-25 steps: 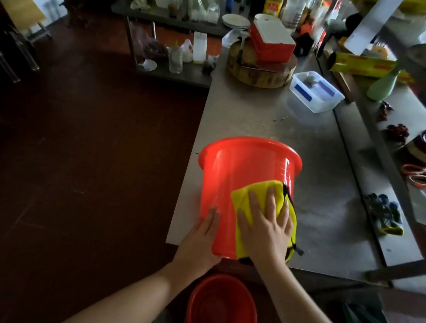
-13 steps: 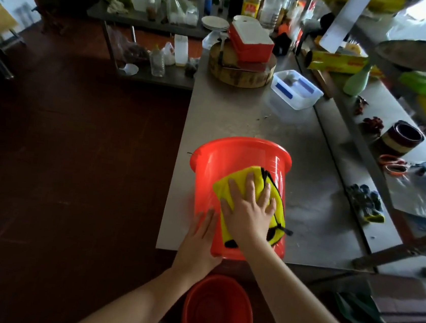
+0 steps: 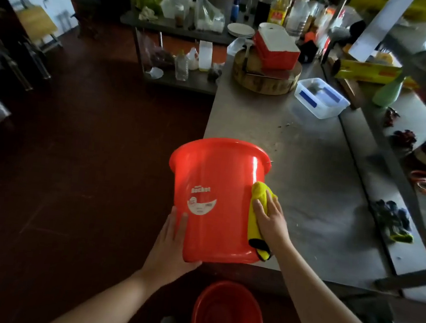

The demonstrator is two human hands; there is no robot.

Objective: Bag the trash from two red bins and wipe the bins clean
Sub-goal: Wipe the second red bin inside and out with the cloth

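A glossy red plastic bin (image 3: pixel 218 201) stands at the near left corner of a steel table (image 3: pixel 311 172), in the middle of the view. It has a wide rolled rim, walls that taper to a narrower base, and a white label (image 3: pixel 201 200) low on its front. At the bin's 7 o'clock the left hand (image 3: pixel 170 246) lies flat against the lower wall, fingers straight and together. At its 4 o'clock the right hand (image 3: pixel 270 218), fingers extended, presses a yellow cloth (image 3: pixel 257 209) with black trim against the side. A second red bin (image 3: pixel 228 319) sits on the dark floor at 6 o'clock.
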